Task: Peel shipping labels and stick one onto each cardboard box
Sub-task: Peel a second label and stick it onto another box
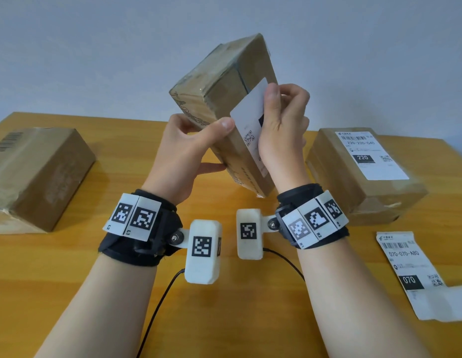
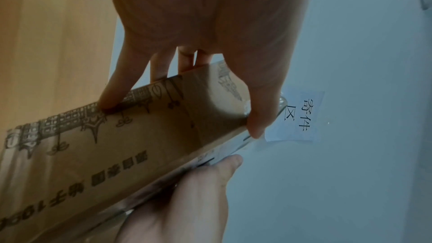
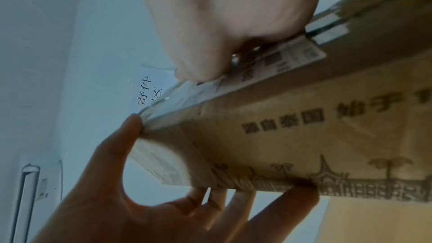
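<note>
Boxes number three: one on the table at left [image 1: 36,174], one labelled at right [image 1: 364,174], one held tilted in the air [image 1: 224,86] by the left hand [image 1: 183,153], fingers wrapped round it. Labels, three too — the right hand [image 1: 284,125] pinches one [image 1: 246,120] half-stuck, which I judge could crease or sit crooked if the box twists; a spare [image 1: 410,270] lies at right.

The left hand [image 2: 205,30] grips a printed cardboard box [image 2: 131,136] at its end, while the right hand [image 2: 187,200] presses a label [image 2: 230,148] on its lower edge.
</note>
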Tool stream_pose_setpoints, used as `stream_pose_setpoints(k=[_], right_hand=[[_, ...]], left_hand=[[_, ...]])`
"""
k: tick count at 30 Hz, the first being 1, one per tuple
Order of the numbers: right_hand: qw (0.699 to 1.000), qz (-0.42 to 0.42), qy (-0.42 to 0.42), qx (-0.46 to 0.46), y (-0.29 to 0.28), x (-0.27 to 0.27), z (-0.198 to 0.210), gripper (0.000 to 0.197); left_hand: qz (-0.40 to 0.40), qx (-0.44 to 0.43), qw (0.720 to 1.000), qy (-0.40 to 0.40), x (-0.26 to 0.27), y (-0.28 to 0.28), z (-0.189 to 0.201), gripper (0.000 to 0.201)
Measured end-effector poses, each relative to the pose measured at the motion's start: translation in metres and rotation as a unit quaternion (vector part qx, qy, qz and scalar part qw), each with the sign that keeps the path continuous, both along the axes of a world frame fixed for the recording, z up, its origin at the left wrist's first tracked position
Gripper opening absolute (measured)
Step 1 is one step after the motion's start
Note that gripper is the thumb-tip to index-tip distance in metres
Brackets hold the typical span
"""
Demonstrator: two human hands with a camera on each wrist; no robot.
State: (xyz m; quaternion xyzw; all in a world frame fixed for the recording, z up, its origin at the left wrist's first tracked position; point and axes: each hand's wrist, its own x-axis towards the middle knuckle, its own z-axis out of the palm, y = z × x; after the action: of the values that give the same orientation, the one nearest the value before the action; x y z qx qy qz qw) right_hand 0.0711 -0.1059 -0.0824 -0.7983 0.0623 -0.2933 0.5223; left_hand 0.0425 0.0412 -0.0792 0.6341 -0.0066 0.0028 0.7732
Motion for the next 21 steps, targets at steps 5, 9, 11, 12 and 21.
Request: stream_pose_setpoints(k=[5,9,11,12,21], right_hand=[[1.0,-0.029,-0.001,-0.002,-0.003,0.002,-0.003,0.047],[0.998,-0.056,-0.02,-0.024,0.001,0.0,-0.004,0.049],[0.997,-0.061,-0.036,-0.019,0.005,-0.002,-0.004,0.054],[0.997,-0.063,-0.044,-0.014,0.006,-0.002,-0.003,0.058],[0.996,-0.026,-0.085,-0.014,0.016,-0.013,0.002,0.082]], left_hand=[[-0.018,0.032,0.999,-0.039,-0.003,0.003,0.002,0.074],[-0.019,0.053,0.997,-0.045,-0.005,0.002,0.004,0.078],[-0.019,0.062,0.997,-0.042,-0.006,-0.001,0.004,0.08],[-0.02,0.065,0.997,-0.041,-0.006,-0.002,0.004,0.078],[-0.032,0.086,0.995,-0.043,-0.005,0.0,0.003,0.084]])
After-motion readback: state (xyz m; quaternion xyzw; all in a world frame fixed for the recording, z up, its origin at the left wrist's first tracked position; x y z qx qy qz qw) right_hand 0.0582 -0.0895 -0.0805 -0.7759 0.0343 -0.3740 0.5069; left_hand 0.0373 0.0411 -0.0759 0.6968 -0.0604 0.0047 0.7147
